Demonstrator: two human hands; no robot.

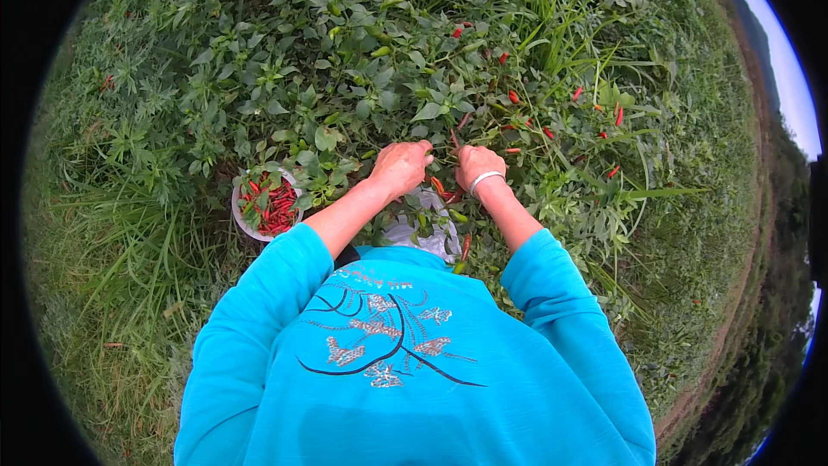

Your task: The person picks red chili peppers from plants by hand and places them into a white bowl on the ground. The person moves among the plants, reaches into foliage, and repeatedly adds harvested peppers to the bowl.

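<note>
My left hand (402,167) is closed among the leaves of a chili plant (379,86), its fingertips pointing right. Whatever is in its fingers is hidden. Just to the right, my right hand (479,166), with a pale bracelet (487,179) on the wrist, is also closed. A thin reddish stem or pod (457,133) rises by its fingertips, but I cannot make out what it grips. Between and below the hands hang orange-red chili peppers (440,187). A white bowl (242,218) filled with red chili peppers (274,204) stands left of my left forearm.
White plastic sheeting or a bag (423,229) lies between my forearms, with green chilies near it. More ripe red chilies (513,97) dot the foliage ahead and to the right. Tall grass (147,246) grows at the left, and longer blades (561,22) stand at the far right.
</note>
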